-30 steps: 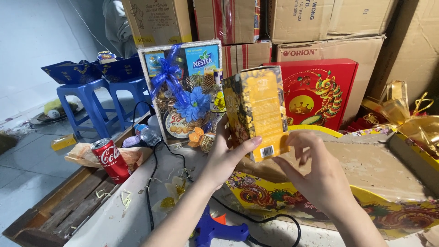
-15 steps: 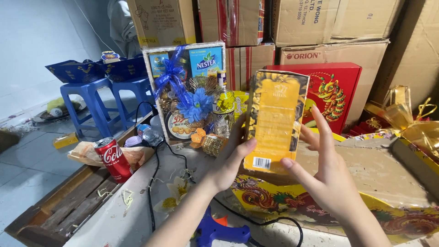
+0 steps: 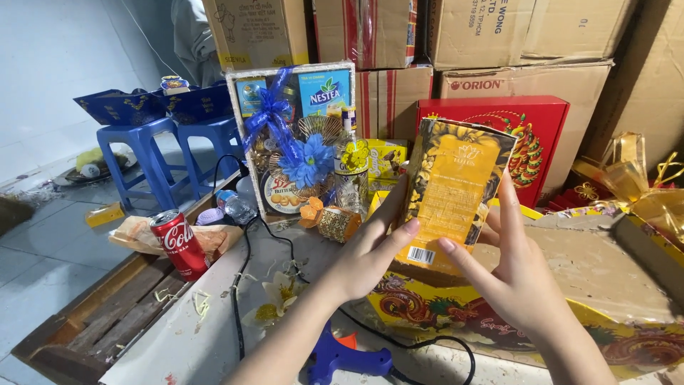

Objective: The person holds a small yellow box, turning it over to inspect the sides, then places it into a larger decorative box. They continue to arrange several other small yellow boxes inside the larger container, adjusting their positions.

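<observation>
Two hands, left hand (image 3: pixel 370 253) and right hand (image 3: pixel 516 281), grip a yellow box (image 3: pixel 456 189) upright, mid-frame. Red soda can (image 3: pixel 178 242) sits lower left on the worktop (image 3: pixel 206 335).

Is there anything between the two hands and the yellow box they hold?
Nothing visible. The left hand and the right hand press directly on the yellow box, held upright above the decorated tray.

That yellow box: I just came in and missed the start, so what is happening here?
A person holds a tall yellow box upright with both hands, left hand and right hand on its sides. It is above a flat decorated tray. A wrapped gift basket, a red can and a blue glue gun sit nearby.
</observation>
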